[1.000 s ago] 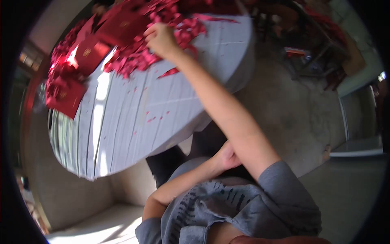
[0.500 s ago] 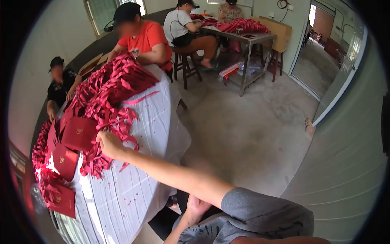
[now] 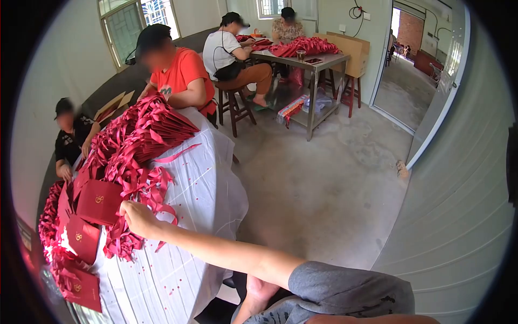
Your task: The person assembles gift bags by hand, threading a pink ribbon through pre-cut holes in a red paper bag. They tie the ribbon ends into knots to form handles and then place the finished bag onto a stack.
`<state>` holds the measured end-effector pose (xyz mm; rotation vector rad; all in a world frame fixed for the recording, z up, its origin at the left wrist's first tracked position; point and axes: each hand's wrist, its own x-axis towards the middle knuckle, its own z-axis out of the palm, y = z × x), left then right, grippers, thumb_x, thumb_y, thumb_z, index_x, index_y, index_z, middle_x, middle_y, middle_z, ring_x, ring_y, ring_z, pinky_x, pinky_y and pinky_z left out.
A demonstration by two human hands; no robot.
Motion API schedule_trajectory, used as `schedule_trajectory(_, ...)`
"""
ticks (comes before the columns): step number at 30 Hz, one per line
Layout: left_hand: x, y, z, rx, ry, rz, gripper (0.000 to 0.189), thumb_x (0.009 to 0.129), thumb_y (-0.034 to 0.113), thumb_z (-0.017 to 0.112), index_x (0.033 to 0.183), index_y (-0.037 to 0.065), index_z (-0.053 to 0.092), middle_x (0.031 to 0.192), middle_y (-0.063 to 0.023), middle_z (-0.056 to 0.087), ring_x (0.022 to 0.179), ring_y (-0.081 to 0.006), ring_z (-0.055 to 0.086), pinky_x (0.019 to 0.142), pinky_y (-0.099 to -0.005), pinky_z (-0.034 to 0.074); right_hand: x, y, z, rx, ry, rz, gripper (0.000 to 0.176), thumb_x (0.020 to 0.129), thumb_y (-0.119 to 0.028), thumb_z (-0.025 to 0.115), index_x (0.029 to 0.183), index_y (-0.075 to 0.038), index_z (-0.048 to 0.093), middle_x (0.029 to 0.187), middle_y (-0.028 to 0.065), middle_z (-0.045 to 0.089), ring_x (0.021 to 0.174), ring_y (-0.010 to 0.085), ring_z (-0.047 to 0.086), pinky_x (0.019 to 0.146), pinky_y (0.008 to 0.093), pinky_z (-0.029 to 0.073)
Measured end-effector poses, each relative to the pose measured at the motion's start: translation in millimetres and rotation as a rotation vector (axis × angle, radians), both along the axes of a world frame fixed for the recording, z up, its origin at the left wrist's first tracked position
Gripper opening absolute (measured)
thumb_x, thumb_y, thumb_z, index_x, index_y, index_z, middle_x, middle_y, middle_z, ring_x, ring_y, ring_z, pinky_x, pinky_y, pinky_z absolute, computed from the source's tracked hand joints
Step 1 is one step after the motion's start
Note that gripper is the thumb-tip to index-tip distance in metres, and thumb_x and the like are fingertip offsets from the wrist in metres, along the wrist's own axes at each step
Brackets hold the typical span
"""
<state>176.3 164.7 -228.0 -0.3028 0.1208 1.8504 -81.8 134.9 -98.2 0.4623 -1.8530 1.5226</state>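
Note:
My right hand reaches out over the table, its fingers closed at the right edge of a dark red gift bag. This bag has a gold emblem on its face and lies tilted among other bags; the fingertips are partly hidden. Just below it is another red bag with the same emblem, and one more red bag lies at the near left. Loose red ribbons hang beside my hand. Low at my lap, my left hand is partly in view, its fingers not distinguishable.
A pile of red ribboned bags covers the far part of the white-clothed table. A person in red and a person in black sit around it. Two people work at a metal table near the doorway.
My view has tilted, so the room sits slightly further left, with the near table lower. My right hand stays at the same bag's edge. The person in black has shifted slightly.

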Motion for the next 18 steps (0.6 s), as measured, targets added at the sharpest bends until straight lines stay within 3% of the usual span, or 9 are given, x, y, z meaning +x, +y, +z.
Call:
schedule_trajectory(2,4,2,1,-0.287,0.187,0.050,0.057,0.086,0.053,0.050,0.116,0.005,0.055,0.117,-0.0145,0.058,0.110,-0.0303,0.052,0.096,-0.0472,0.040,-1,3,2,0.002,-0.029,0.008,0.007,0.080,0.004,0.050,0.086,0.002,0.051,0.081,0.0189,0.059,0.078,0.0364,0.059,0.068,0.0430,0.047)
schedule_trajectory(18,1,-1,16,-0.304,0.239,0.003,0.054,0.087,0.050,0.049,0.117,0.005,0.054,0.117,-0.0134,0.057,0.110,-0.0287,0.053,0.095,-0.0464,0.041,3,2,2,0.096,-0.027,0.020,0.005,0.080,0.003,0.050,0.086,0.001,0.050,0.083,0.0187,0.060,0.079,0.0362,0.059,0.068,0.0438,0.047)
